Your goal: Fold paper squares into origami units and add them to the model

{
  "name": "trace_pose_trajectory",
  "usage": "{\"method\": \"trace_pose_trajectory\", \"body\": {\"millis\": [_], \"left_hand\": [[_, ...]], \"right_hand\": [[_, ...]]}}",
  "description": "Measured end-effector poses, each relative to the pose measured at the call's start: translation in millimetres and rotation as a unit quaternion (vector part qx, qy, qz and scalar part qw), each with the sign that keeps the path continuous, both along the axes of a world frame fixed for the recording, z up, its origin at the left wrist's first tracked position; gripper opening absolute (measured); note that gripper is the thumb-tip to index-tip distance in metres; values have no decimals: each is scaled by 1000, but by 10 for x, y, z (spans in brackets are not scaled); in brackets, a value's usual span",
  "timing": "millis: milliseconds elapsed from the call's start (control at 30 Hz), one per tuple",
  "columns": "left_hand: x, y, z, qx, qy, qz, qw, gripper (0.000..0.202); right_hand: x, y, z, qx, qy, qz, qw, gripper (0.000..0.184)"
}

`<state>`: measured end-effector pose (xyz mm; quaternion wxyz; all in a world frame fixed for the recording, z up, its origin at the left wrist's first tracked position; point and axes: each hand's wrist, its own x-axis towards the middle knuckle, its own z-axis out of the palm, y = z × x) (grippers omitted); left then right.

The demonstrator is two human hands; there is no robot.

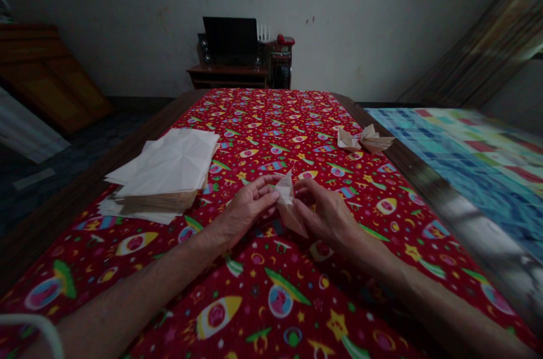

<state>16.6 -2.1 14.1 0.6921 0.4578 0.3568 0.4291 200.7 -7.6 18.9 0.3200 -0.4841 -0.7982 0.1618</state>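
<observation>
Between my two hands, above the red patterned cloth [254, 268], is a small piece of folded paper [288, 203], pale and diamond-shaped with pointed ends. My left hand [250, 200] pinches its left edge between thumb and fingers. On the opposite side, my right hand [328, 212] has its curled fingers and thumb at the paper's right edge. To the left lies a stack of creased white paper sheets [169, 164], loosely piled with uneven edges. Farther off on the right sit folded paper pieces [375, 141], fanned into pointed layers, beside a smaller folded piece [348, 139].
Dark wooden edges [418, 181] run along both sides of the cloth. Beyond its far end stands a low desk with a black monitor [231, 39], speakers and a red telephone [285, 40]. A colourful patchwork-patterned surface [466, 167] is at right; a wooden cabinet [46, 76] stands at left.
</observation>
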Motion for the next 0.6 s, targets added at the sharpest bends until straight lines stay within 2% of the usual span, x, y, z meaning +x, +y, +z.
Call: {"method": "trace_pose_trajectory", "body": {"millis": [67, 133, 267, 600], "left_hand": [[-20, 19, -24, -1, 9, 6, 1000, 44], [-40, 38, -49, 2, 11, 3, 1000, 45], [-67, 65, -90, 25, 10, -6, 1000, 45], [-23, 1, -37, 10, -20, 12, 1000, 42]], "right_hand": [[13, -33, 34, 70, 21, 14, 997, 23], [21, -58, 74, 105, 31, 46, 993, 20], [16, -77, 110, 71, 59, 94, 991, 14], [2, -51, 65, 58, 98, 54, 992, 13]]}}
